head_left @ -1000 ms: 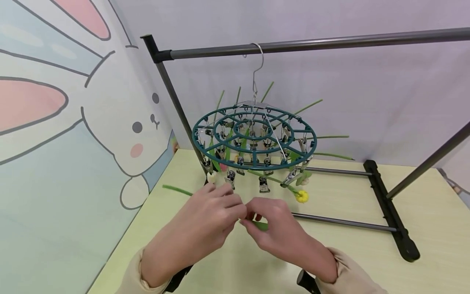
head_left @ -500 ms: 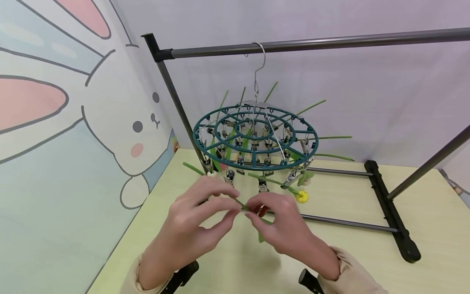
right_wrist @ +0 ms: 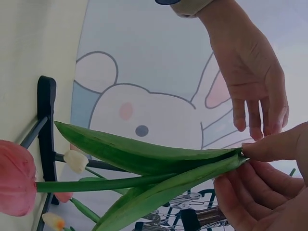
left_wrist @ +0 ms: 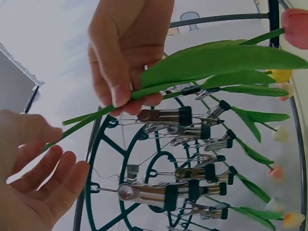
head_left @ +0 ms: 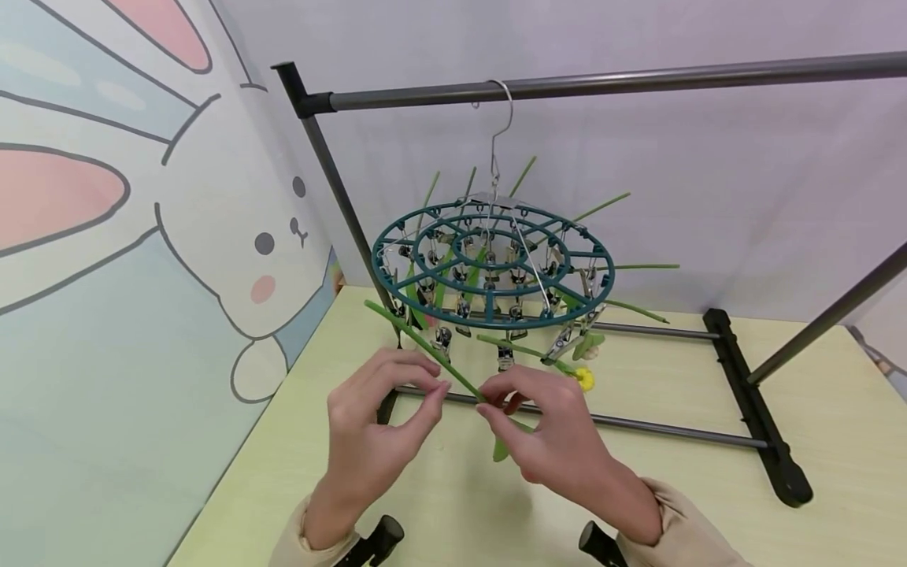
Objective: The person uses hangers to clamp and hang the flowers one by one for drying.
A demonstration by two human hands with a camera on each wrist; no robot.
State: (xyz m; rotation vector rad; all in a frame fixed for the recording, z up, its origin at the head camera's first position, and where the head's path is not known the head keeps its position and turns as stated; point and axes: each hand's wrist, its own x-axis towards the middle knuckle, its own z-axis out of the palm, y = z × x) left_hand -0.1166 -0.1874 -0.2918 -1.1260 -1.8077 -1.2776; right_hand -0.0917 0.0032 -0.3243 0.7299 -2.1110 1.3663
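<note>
My right hand (head_left: 556, 421) pinches an artificial tulip by its green stem (head_left: 425, 343), thumb against fingertips. The stem slants up and left out of the grip. In the right wrist view the tulip's pink bloom (right_wrist: 17, 178) and long green leaves (right_wrist: 139, 150) extend away from the fingers. My left hand (head_left: 379, 421) is beside the stem, its thumb and fingers loosely bent with nothing gripped. In the left wrist view the left hand (left_wrist: 43, 178) lies near the stem's end. Just beyond both hands hangs a teal round clip hanger (head_left: 490, 320).
Several tulips hang by metal clips (left_wrist: 149, 195) around the hanger, including a yellow bloom (head_left: 584, 379). The hanger's hook is over the rack's metal bar (head_left: 638, 77). The rack's black foot (head_left: 758, 409) stands on the pale table (head_left: 708, 512). A rabbit-print wall (head_left: 198, 260) is at left.
My left hand has released the tulip and drawn back from the right hand, its fingers loosening. The stem now tilts up more steeply to the left. The right hand keeps its pinch.
</note>
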